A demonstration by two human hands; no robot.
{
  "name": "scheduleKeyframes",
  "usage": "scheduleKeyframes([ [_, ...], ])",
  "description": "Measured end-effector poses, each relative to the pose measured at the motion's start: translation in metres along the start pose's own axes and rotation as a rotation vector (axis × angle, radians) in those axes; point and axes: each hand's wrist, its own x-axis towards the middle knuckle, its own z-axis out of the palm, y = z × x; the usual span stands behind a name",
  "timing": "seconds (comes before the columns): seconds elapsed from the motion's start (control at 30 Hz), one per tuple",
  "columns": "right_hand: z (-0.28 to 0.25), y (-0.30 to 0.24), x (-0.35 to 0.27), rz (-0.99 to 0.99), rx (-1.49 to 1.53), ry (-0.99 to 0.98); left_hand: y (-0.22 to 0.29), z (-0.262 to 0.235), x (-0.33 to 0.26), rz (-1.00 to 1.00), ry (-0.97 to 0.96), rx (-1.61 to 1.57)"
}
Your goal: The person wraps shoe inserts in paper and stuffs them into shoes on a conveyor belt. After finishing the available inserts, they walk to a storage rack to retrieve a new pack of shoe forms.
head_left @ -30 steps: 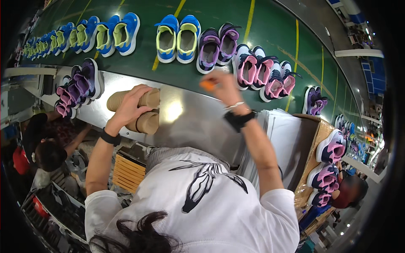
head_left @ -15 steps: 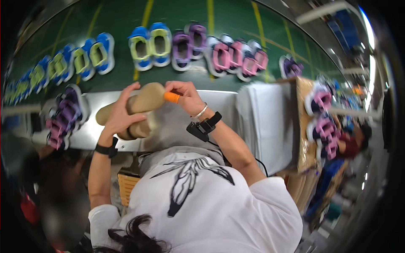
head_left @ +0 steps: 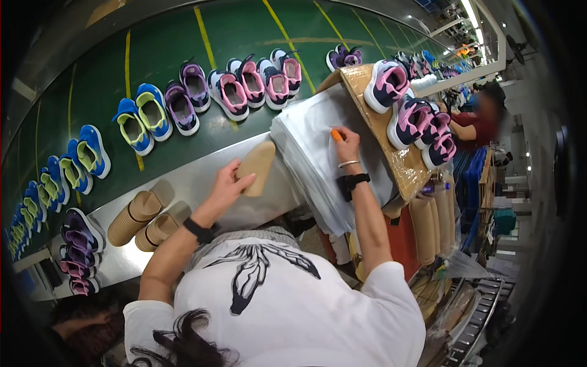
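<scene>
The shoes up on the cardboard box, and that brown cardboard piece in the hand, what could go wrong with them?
The shoes sit in a row near the edge of the cardboard box, so a bump might knock one off. The left hand holds the brown cardboard piece only by its lower end, so it may slip. The right hand presses on the stack of white sheets, which might slide.

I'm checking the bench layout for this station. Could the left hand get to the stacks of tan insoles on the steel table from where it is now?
Probably yes. The left hand holds one tan insole above the steel table, and the insole stacks lie on its own side with bare table between them.
</scene>
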Motion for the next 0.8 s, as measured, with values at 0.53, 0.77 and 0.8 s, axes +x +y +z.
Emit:
scheduleKeyframes([
  [0.53,0.051,-0.197,-0.006,-0.992,-0.039,-0.017,0.034,0.045,0.000,0.267,-0.704,0.565],
  [0.77,0.080,-0.194,-0.081,-0.347,0.587,0.237,0.094,0.031,0.049,0.083,-0.063,-1.003],
  [0.8,0.080,-0.196,-0.083,-0.405,0.587,0.234,0.091,0.032,0.052,0.089,-0.051,-1.007],
])
